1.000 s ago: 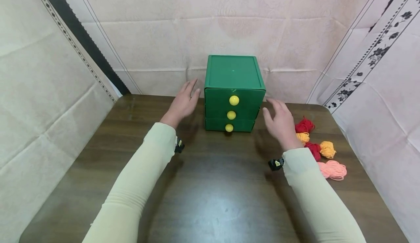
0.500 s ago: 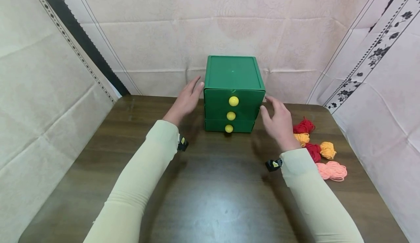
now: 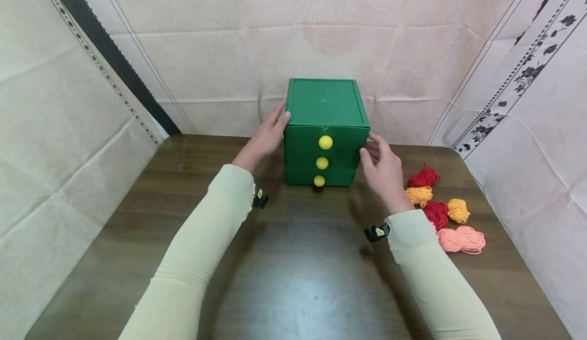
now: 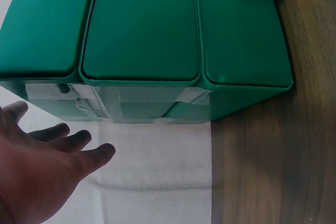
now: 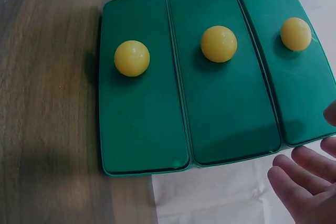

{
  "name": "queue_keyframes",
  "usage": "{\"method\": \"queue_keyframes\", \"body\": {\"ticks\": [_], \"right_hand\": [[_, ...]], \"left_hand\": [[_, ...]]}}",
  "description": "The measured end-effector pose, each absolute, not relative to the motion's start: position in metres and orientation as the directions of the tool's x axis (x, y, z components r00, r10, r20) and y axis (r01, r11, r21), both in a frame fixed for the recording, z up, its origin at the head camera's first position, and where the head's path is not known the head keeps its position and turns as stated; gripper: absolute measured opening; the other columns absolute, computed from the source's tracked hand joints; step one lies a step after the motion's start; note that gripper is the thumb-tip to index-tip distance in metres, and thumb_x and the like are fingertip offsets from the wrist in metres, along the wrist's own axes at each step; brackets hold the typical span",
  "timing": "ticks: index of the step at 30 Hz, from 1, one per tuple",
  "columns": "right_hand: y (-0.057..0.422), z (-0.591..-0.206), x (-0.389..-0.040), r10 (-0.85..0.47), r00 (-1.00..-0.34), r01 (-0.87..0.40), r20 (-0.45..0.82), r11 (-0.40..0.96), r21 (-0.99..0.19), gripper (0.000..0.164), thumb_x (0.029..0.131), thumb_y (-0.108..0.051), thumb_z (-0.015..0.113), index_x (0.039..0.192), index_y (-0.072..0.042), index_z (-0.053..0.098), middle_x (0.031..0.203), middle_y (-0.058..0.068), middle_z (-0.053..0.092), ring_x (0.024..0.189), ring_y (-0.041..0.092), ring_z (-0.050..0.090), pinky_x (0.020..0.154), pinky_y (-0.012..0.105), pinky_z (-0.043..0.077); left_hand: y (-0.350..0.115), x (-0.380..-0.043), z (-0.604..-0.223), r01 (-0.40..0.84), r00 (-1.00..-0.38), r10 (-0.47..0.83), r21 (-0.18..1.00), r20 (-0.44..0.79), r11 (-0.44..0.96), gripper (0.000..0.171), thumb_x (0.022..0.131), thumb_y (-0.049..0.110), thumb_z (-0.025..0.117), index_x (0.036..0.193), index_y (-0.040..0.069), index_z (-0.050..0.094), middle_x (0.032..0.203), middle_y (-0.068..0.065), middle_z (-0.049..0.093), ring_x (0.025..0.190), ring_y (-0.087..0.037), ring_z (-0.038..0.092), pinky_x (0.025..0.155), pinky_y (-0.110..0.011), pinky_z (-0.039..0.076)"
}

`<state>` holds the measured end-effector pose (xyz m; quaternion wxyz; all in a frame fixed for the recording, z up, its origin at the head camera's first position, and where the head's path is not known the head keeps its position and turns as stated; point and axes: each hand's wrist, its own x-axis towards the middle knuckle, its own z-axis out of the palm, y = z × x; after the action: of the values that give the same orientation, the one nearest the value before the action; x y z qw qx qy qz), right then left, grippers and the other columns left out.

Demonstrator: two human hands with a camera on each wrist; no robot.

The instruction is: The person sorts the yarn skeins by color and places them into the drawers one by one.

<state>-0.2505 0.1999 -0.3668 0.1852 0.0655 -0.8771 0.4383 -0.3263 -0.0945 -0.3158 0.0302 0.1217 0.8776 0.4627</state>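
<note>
A green drawer box (image 3: pixel 326 103) with three closed drawers, each bearing a round yellow knob (image 3: pixel 325 142), stands at the back of the table. My left hand (image 3: pixel 266 138) is at the box's left side, fingers extended along it. In the left wrist view those fingers (image 4: pixel 97 157) look straight and slightly apart from the taped side wall. On the other side, my right hand (image 3: pixel 384 169) is close to the right wall, its fingers loosely bent. The right wrist view shows its fingertips (image 5: pixel 299 156) near the box's edge; whether they touch cannot be told.
Several yarn bundles lie to the right of my right forearm: red (image 3: pixel 424 177), yellow (image 3: pixel 457 210) and pink (image 3: pixel 462 240). Behind the brown wooden table (image 3: pixel 293 258) hangs a pale patterned cloth (image 3: pixel 220 54), close to the back of the box.
Both hands have moved inward toward the box, the left to the right and the right to the left. The box and yarn have stayed in place.
</note>
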Motion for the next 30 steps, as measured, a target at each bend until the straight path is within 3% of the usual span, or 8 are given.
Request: {"method": "queue_keyframes", "body": {"ticks": [10, 20, 30], "right_hand": [[0.197, -0.367, -0.249, 0.049, -0.929, -0.274, 0.367, 0.578, -0.769, 0.054, 0.099, -0.044, 0.049, 0.147, -0.022, 0.038, 0.138, 0.008, 0.055, 0.123, 0.025, 0.057, 0.101, 0.046, 0.047], [0.196, -0.368, -0.25, 0.05, -0.925, -0.284, 0.377, 0.57, -0.771, 0.053, 0.099, -0.042, 0.05, 0.147, -0.024, 0.037, 0.137, 0.008, 0.056, 0.123, 0.024, 0.058, 0.101, 0.046, 0.047], [0.195, -0.373, -0.249, 0.07, -0.913, -0.298, 0.403, 0.559, -0.774, 0.053, 0.098, -0.04, 0.054, 0.146, -0.023, 0.039, 0.135, 0.006, 0.056, 0.121, 0.022, 0.058, 0.103, 0.044, 0.046]], "left_hand": [[-0.095, -0.333, -0.313, 0.188, -0.955, 0.296, 0.837, 0.033, 0.514, 0.056, 0.096, 0.068, 0.022, 0.148, 0.056, 0.003, 0.161, 0.02, 0.005, 0.151, -0.016, 0.006, 0.119, -0.052, 0.012], [-0.093, -0.343, -0.31, 0.135, -0.936, 0.351, 0.916, -0.007, 0.378, 0.05, 0.103, 0.052, 0.031, 0.148, 0.055, 0.009, 0.159, 0.025, 0.004, 0.15, -0.01, 0.001, 0.12, -0.049, 0.009], [-0.09, -0.332, -0.294, 0.032, -0.91, 0.406, 0.962, -0.085, 0.273, 0.052, 0.105, 0.037, 0.033, 0.154, 0.042, 0.014, 0.164, 0.011, 0.0, 0.151, -0.022, 0.005, 0.112, -0.06, 0.025]]}}
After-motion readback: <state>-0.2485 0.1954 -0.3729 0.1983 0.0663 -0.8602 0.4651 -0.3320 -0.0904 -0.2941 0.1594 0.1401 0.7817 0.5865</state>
